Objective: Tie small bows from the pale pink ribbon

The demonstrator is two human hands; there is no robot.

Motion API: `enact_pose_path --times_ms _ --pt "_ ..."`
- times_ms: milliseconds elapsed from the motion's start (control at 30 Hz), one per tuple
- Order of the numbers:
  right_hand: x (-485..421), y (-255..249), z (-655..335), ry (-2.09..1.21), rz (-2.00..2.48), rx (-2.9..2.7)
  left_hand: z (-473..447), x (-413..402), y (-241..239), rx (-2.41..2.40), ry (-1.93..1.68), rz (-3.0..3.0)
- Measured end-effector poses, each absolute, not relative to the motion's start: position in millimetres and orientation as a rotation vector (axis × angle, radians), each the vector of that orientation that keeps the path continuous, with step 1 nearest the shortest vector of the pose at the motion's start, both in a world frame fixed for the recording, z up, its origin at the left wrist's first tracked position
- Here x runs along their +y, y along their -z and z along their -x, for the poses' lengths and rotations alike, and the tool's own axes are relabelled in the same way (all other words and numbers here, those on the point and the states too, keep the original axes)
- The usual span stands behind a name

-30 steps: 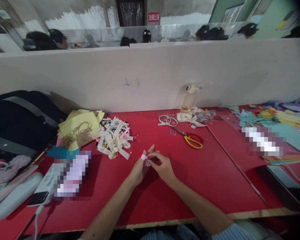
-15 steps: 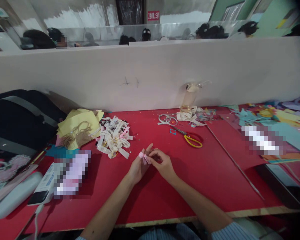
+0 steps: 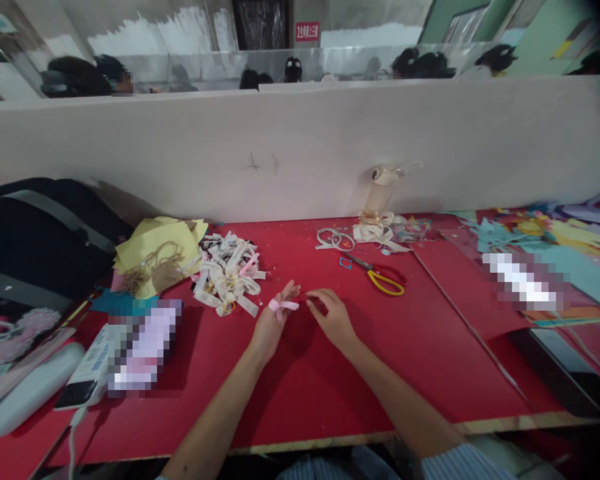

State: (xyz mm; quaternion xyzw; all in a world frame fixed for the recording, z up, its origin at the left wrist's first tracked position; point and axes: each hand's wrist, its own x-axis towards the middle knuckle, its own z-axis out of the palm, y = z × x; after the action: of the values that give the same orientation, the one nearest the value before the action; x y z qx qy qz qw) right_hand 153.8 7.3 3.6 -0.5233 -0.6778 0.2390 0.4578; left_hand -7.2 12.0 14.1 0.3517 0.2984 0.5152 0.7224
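Observation:
A pink ribbon bow (image 3: 283, 306) rests across the fingers of my left hand (image 3: 267, 331), which is turned partly palm up and holds it near the middle of the table. Just to its right is my right hand (image 3: 333, 320), off the ribbon, with thumb and forefinger curved and a small gap between their tips. No object shows in that hand. To the left lies a pile of ribbon bows (image 3: 230, 270), mostly white with a little pink. Beyond my right hand, yellow-and-red-handled scissors (image 3: 386, 283) lie beside a small blue piece (image 3: 345, 263).
A clear bottle (image 3: 377, 197) stands by the white partition (image 3: 300, 147), near white ribbon scraps (image 3: 375, 233). Yellow sheets (image 3: 150, 247), a dark bag (image 3: 45, 233) and a white device (image 3: 87, 377) are left. A thin rod (image 3: 470, 323) and a dark box (image 3: 560, 367) lie right.
My right hand has let go of the pink bow and moved slightly right. The left hand has shifted a little left and down, with the bow's tails now showing.

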Motion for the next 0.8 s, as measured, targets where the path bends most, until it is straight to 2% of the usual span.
enact_pose_path --times_ms 133,267,600,800 --pt "14.6 2.1 -157.1 -0.298 1.402 -1.96 10.2 13.8 -15.2 0.661 -1.16 -0.749" --pt "14.2 4.7 -155.3 -0.241 1.45 -2.074 10.3 13.0 -14.8 0.634 -1.163 -0.702" --pt "11.6 9.5 -154.5 -0.37 1.443 -2.033 9.4 14.1 -10.0 0.616 -1.121 -0.734" --pt "9.3 7.9 -152.2 -0.72 1.334 -1.662 11.0 12.1 -7.1 0.716 -1.142 -0.941"
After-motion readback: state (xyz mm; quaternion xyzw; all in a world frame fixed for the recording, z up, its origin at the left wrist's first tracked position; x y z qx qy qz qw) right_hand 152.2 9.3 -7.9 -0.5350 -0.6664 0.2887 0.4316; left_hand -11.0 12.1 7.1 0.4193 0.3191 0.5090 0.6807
